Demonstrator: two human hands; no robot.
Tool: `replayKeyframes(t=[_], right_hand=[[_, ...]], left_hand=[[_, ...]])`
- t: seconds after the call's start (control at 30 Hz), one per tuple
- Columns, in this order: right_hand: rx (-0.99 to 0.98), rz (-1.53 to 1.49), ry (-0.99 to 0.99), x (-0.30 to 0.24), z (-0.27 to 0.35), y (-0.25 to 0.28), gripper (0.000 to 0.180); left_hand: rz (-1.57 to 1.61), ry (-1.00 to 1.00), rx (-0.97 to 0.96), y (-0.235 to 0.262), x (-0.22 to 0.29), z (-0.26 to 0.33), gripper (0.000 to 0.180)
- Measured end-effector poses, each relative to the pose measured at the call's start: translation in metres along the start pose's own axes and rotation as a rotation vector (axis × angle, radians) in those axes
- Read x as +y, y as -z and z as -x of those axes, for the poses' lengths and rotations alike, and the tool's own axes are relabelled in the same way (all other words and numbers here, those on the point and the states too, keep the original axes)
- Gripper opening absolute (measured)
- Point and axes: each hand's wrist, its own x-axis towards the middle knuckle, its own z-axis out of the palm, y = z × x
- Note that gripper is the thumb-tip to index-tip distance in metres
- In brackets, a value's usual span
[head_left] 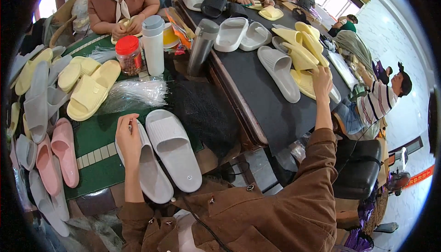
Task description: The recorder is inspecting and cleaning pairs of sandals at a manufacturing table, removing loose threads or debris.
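Observation:
A pair of light grey slide slippers lies on the green work surface before me, one slipper (174, 153) on the right and its mate (154, 174) partly under my left hand (128, 137). The fingers of that hand are bent over the mate's far end. My right arm stretches to the black tabletop, where my right hand (322, 83) closes at the edge of a yellow slipper (304, 81). Its fingertips are partly hidden. Other yellow slippers (301, 55) are heaped just beyond it, and a grey slipper (280, 70) lies to its left.
Yellow slippers (94, 91), pink slippers (64, 151) and grey ones crowd the left. Clear plastic ties (138, 91), a red-lidded jar (127, 56), a white bottle (153, 45) and a steel tumbler (202, 47) stand farther off. Black mesh (202, 114) lies between the tables. Co-workers sit around.

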Motion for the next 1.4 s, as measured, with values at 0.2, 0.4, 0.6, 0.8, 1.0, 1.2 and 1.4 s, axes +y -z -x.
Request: replayKeyframes(t=[0.2, 0.4, 0.6, 0.8, 1.0, 1.2, 1.4], right_hand=[[0.002, -0.019, -0.175, -0.007, -0.022, 0.023, 0.032], [0.193, -0.188, -0.207, 0.025, -0.036, 0.019, 0.045], [0.004, -0.349, -0.253, 0.016, -0.056, 0.026, 0.047], [-0.264, -0.370, -0.179, -0.017, -0.049, 0.028, 0.048], [-0.359, -0.567, -0.067, -0.020, -0.035, 0.024, 0.048], [-0.103, -0.364, -0.017, -0.024, -0.030, 0.037, 0.041], [0.017, -0.544, -0.092, -0.042, -0.032, 0.079, 0.039]], left_hand=[[0.002, -0.002, -0.005, 0.001, 0.000, 0.001, 0.013], [0.011, 0.017, -0.019, -0.001, 0.000, 0.000, 0.013], [-0.004, 0.012, -0.011, 0.002, 0.001, 0.001, 0.013], [-0.010, 0.016, -0.009, 0.000, 0.003, 0.000, 0.014], [-0.020, -0.030, 0.013, 0.001, -0.002, -0.001, 0.013], [0.014, 0.064, -0.021, 0.001, 0.005, 0.000, 0.013], [0.004, 0.005, 0.005, 0.003, 0.004, 0.001, 0.013]])
